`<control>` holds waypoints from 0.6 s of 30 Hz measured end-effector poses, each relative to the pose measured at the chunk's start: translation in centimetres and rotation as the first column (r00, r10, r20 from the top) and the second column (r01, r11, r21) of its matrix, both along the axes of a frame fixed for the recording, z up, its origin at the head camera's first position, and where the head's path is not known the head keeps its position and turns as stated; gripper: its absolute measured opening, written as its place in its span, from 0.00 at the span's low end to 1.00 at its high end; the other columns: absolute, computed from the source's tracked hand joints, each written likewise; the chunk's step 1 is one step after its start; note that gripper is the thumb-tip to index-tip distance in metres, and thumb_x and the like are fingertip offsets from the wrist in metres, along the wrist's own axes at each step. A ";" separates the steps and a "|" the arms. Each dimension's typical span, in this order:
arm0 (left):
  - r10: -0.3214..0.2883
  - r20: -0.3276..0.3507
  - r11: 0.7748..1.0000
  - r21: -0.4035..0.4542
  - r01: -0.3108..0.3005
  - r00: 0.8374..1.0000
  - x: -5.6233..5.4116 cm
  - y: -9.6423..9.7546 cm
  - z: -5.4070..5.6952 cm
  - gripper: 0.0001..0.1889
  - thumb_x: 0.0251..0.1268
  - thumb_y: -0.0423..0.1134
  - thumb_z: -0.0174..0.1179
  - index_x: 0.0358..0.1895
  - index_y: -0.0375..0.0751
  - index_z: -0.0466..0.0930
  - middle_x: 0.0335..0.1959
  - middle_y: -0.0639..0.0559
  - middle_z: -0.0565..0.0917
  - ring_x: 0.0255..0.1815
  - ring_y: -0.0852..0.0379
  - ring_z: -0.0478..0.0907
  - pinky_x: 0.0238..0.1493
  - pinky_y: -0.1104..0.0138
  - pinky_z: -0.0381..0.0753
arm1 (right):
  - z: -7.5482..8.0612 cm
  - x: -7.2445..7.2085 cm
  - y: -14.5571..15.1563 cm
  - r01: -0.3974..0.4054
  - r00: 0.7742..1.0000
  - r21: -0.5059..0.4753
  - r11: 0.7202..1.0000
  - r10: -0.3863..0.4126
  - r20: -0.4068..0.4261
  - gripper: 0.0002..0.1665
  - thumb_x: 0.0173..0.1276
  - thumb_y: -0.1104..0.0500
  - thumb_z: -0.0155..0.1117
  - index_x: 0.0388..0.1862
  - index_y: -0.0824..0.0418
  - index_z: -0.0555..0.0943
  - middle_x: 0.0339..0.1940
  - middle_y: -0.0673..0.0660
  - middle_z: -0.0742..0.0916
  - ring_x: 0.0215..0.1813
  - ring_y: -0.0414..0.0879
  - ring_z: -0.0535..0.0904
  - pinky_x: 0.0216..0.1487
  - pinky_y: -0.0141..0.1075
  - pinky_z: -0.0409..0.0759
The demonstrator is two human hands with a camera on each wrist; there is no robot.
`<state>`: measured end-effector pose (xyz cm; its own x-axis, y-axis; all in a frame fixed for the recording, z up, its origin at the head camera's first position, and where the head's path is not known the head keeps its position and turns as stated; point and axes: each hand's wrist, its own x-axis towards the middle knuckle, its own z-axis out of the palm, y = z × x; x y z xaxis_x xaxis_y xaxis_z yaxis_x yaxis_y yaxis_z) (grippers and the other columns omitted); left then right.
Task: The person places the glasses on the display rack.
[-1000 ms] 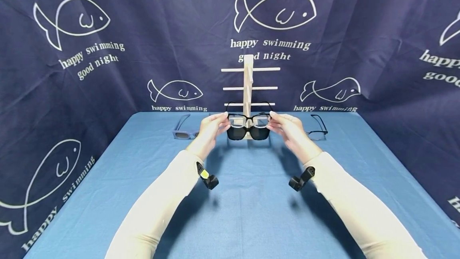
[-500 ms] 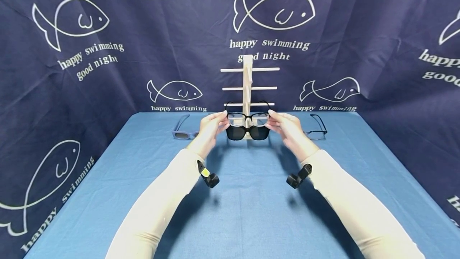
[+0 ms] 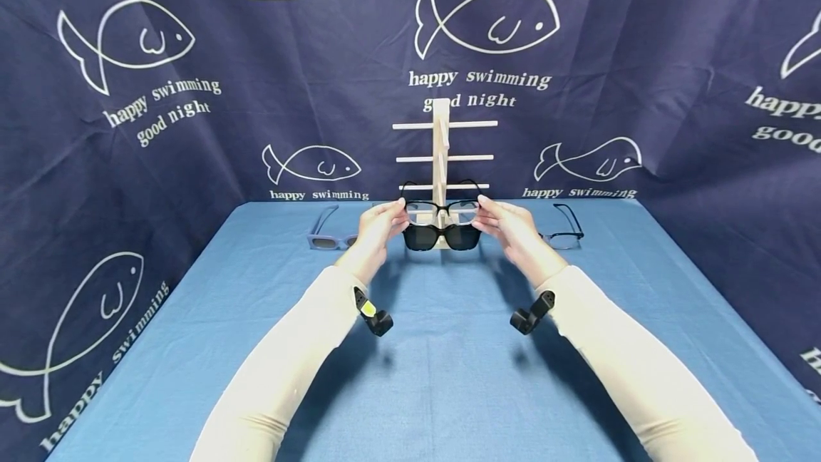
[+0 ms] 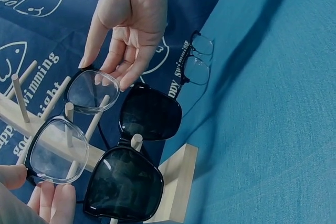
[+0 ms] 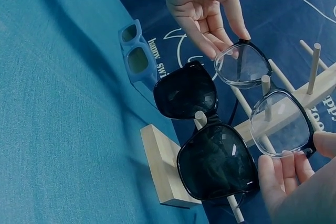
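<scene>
A pair of black-topped eyeglasses (image 3: 443, 209) with clear lenses stands level in front of the wooden glasses stand (image 3: 439, 141). My left hand (image 3: 380, 229) pinches one outer corner of the frame between thumb and fingers. At the opposite corner my right hand (image 3: 513, 230) pinches it the same way. In the left wrist view the eyeglasses' bridge (image 4: 60, 114) is right at the end of a short wooden peg (image 4: 69, 124). Just below, dark sunglasses (image 3: 421, 237) hang on the lowest level, their bridge over another peg (image 5: 200, 119). The temples reach back past the crossbar, partly hidden.
Blue-framed sunglasses (image 3: 325, 242) lie on the blue cloth (image 3: 436, 348) to the left, partly behind my left hand. Thin dark-framed eyeglasses (image 3: 564, 239) lie to the right. Higher crossbars (image 3: 471, 124) stick out sideways, and a dark fish-print curtain (image 3: 359, 91) hangs close behind.
Both hands and the eyeglasses have risen very slightly against the stand, and the right wrist has edged inward. The grip on the frame is the same.
</scene>
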<state>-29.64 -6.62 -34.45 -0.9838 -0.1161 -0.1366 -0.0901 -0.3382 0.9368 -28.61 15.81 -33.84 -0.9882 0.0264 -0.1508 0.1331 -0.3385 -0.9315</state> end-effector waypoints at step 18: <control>0.059 -0.017 0.998 -0.002 -0.059 0.998 1.0 0.0 -0.3 0.15 0.64 0.31 0.61 0.51 0.27 0.79 0.33 0.49 0.83 0.29 0.64 0.80 0.60 0.60 0.81 | -0.4 0.0 0.5 -0.004 1.000 -0.087 0.996 0.006 0.027 0.16 0.69 0.62 0.62 0.52 0.69 0.75 0.25 0.51 0.87 0.33 0.41 0.85 0.49 0.31 0.86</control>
<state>-28.68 -6.66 -34.73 -0.9774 -0.1744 -0.1192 -0.0538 -0.3398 0.9390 -28.57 16.34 -34.28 -0.9838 0.0072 -0.1793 0.1600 -0.4170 -0.8947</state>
